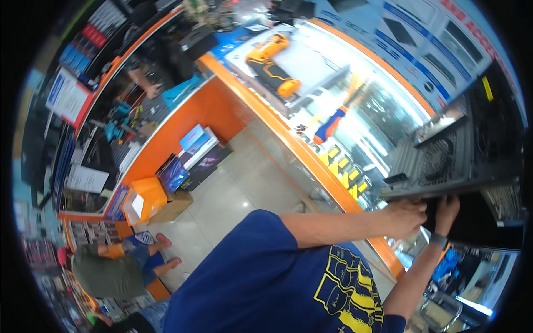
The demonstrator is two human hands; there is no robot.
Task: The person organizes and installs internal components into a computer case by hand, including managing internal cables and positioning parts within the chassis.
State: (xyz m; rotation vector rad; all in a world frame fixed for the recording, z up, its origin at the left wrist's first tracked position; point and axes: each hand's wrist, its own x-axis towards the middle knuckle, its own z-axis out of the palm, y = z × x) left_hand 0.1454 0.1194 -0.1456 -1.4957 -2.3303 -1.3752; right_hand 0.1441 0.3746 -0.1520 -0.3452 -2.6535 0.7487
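A black desktop computer case [461, 150] lies at the right on a glass counter, its vented metal panel facing up. At its near edge my left hand [405, 217] is closed, fingers curled together; what they pinch is too small or hidden to make out. Close beside it, my right hand [446, 213], with a grey band on the wrist, reaches up to the same edge. Its fingers are bent against the case and partly hidden. A screwdriver with a blue and orange handle [331, 126] and an orange and black power tool [272, 65] lie farther left on the counter.
Several yellow and black small items [345, 173] show at the glass counter [311, 158] with orange edging. Boxes [202, 158] and an orange bag [145, 198] stand on the tiled floor. Another person's hand [152, 90] is over a cluttered bench; a person in green [105, 272] sits lower left.
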